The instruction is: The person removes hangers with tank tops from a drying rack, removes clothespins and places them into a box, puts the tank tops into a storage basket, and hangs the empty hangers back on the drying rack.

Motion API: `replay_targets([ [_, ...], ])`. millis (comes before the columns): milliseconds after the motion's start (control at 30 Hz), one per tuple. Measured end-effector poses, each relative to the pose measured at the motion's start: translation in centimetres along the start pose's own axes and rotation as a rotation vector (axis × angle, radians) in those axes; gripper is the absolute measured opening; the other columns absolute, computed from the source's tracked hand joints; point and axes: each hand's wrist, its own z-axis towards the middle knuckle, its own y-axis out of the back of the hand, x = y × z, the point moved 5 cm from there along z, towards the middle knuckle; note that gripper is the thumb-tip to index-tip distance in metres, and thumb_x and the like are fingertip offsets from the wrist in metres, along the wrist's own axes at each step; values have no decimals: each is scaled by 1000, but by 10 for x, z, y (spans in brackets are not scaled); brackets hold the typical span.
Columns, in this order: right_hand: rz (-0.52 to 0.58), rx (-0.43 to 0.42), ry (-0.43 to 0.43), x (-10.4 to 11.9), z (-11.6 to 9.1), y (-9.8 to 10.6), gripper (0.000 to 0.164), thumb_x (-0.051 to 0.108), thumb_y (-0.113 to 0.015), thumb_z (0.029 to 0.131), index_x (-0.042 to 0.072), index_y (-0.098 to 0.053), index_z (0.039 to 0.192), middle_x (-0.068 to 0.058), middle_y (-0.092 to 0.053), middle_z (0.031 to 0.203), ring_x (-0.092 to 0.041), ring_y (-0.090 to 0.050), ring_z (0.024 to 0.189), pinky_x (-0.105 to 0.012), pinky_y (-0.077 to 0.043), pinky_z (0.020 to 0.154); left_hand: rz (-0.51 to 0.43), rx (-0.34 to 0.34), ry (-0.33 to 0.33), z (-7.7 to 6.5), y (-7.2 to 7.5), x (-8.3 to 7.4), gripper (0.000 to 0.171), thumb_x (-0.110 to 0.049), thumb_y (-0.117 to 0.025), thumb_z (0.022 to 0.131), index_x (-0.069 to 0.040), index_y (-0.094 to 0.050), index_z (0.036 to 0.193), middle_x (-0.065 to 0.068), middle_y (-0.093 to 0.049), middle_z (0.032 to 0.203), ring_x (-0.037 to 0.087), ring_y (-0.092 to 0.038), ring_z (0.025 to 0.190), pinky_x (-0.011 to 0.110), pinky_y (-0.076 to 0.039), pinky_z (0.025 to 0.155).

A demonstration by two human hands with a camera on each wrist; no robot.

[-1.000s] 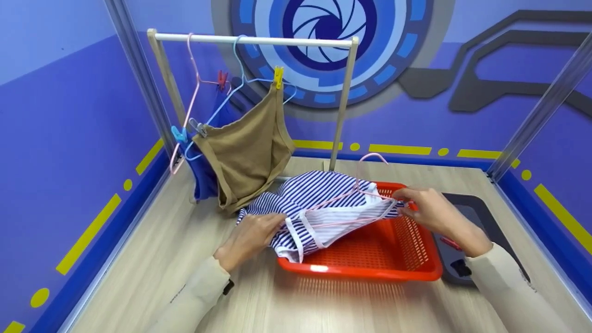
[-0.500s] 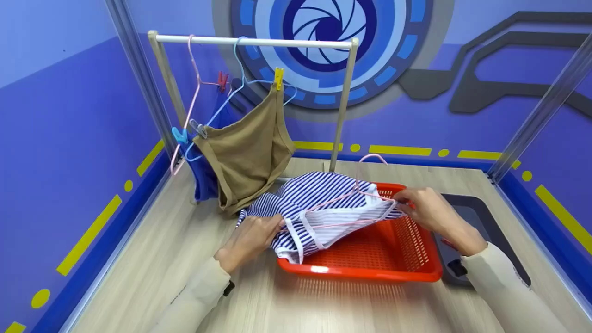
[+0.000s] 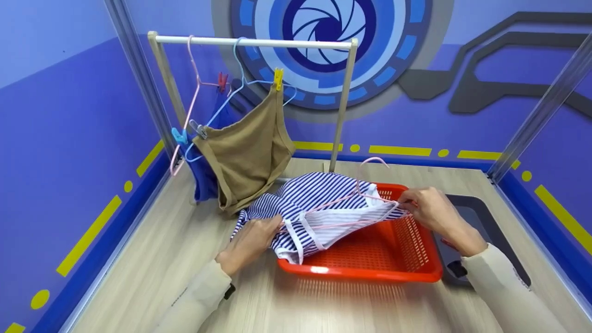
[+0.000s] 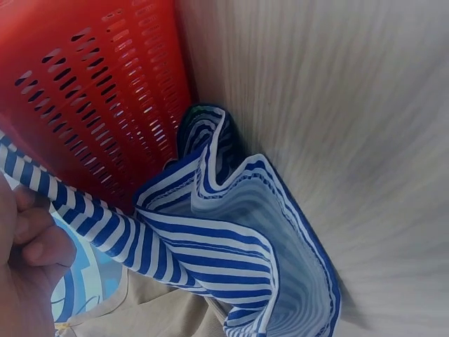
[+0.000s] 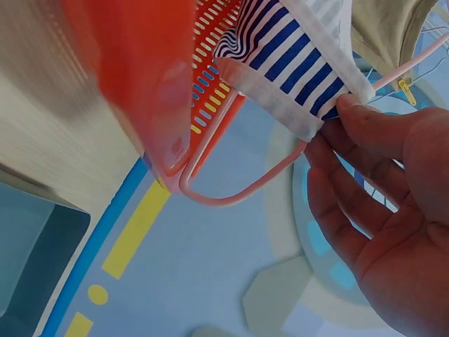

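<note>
A blue-and-white striped tank top (image 3: 319,185) with white trim lies over the red basket (image 3: 360,273). A pink hanger (image 3: 340,200) runs through its neck opening, its hook standing up at the back. At the left shoulder, my left hand (image 3: 254,236) grips the striped fabric. My right hand (image 3: 430,210) pinches the other strap between thumb and fingers. In the right wrist view, that strap (image 5: 302,70) is held against the bar of the hanger, whose rounded end sticks out past the fabric. The shirt's hem (image 4: 266,203) hangs down beside the basket in the left wrist view.
Behind on the left stands a rack (image 3: 254,42) bearing brown shorts (image 3: 249,148) clipped to a blue hanger, and a blue garment (image 3: 203,173) on another pink hanger. Right of the basket lies a dark grey tray (image 3: 476,212), partly under my right arm.
My right hand's fingers have shifted slightly along the strap and hanger end. The pink hanger has moved a touch to the right. My left hand has hardly moved.
</note>
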Motion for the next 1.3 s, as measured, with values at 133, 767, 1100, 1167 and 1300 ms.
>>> replay_targets([
  [133,0,-10,-9,-5,-2,2,12,0,-71,86,10,-75,88,-8,-74,85,-21,-65,71,-43,-60,68,-14,-11,7,0,0,0,14,-4,-59,93,-12,-48,89,-6,-45,64,8,-55,55,21,-39,45],
  [767,90,-102,-118,-42,-16,5,15,-2,-65,90,10,-74,92,-9,-71,85,-19,-55,67,-19,-46,55,-97,-80,37,-6,1,7,16,-9,-55,99,-10,-47,86,-10,-27,67,4,-35,57,19,-29,48],
  [1100,143,-103,-203,-56,-17,3,10,3,-65,92,8,-73,95,-11,-72,86,-21,-55,69,-20,-43,54,-145,-104,32,-10,5,11,17,-12,-53,101,-10,-46,85,-11,-24,69,4,-31,59,17,-26,51],
  [1167,161,-89,-226,-58,-18,2,10,5,-64,93,7,-72,97,-12,-72,89,-22,-56,71,-19,-44,55,-149,-111,32,-11,6,11,18,-13,-52,101,-10,-45,85,-10,-24,68,4,-31,59,17,-26,51],
  [1300,174,-71,-257,-60,-20,-1,9,6,-64,94,6,-71,99,-13,-72,91,-23,-57,74,-19,-45,58,-145,-124,32,-12,6,12,18,-13,-52,101,-10,-45,85,-10,-25,68,5,-32,59,17,-27,51],
])
